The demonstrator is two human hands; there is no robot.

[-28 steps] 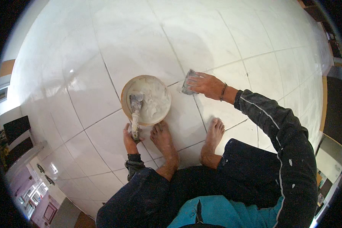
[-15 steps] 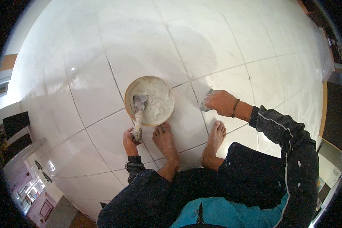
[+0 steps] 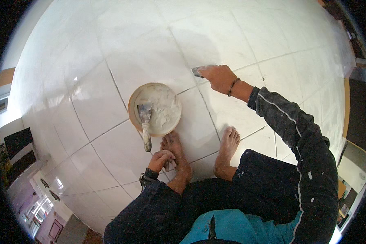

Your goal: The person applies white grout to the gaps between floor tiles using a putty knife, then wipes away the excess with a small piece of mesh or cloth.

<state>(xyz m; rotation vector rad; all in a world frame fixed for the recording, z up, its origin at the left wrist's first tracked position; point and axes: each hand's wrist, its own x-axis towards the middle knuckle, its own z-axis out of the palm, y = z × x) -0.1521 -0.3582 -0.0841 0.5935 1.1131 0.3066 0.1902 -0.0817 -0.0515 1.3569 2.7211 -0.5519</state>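
Observation:
My right hand (image 3: 220,78) is closed round a small grey flat piece (image 3: 197,72) smeared with white, held at the floor by a tile joint. Beside my left ankle, my left hand (image 3: 162,159) is curled closed, with something pale showing under its fingers that I cannot make out. In front of my left foot stands a round, shallow basin (image 3: 132,106) of white paste (image 3: 160,106). A putty knife (image 3: 146,126) leans in it, its blade in the paste and its caked handle jutting over the near rim; neither hand touches it.
White floor tiles (image 3: 110,158) with dark joints spread all round, hazed with white film in places. My bare left foot (image 3: 173,144) is close by the basin, and my right foot (image 3: 229,140) is farther right. Dark furniture (image 3: 18,140) lies at the far left.
My right hand has moved forward and left with the grey piece, toward the crossing of the joints. My left hand has left the putty knife's handle and shifted right, to the ankle, curling closed.

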